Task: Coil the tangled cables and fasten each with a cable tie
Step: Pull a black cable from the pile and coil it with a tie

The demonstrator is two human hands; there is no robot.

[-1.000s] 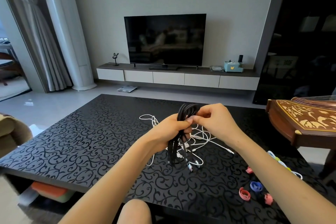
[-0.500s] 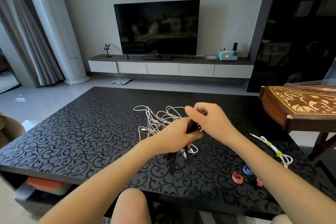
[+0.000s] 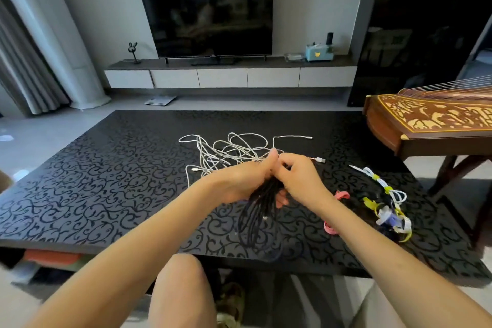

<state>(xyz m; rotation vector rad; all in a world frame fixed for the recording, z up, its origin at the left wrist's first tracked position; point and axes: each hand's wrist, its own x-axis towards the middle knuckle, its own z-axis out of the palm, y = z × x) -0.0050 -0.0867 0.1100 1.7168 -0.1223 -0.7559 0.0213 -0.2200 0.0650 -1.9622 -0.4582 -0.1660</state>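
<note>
My left hand [image 3: 239, 181] grips the upper part of a coiled black cable [image 3: 255, 218] whose loops hang down to the black patterned table [image 3: 106, 181]. Against the same bundle's top, my right hand [image 3: 298, 181] pinches with curled fingers. A tangle of white cables [image 3: 229, 152] lies on the table just beyond both hands. To the right lie a pink cable tie [image 3: 341, 195], another pink tie [image 3: 330, 228], a heap of coloured cable ties [image 3: 391, 218] and a coiled white cable [image 3: 383, 184] bound with yellow ties.
A wooden stringed instrument [image 3: 431, 120] on a stand juts in at the table's right. Beyond the table stand a TV [image 3: 207, 10] and a low cabinet [image 3: 229, 77]. My knee [image 3: 181, 282] is at the table's near edge.
Both hands lowered the black cable bundle towards the table and nearer to me. The camera tilted down, so more of the ties and the tied white cable at right came into view.
</note>
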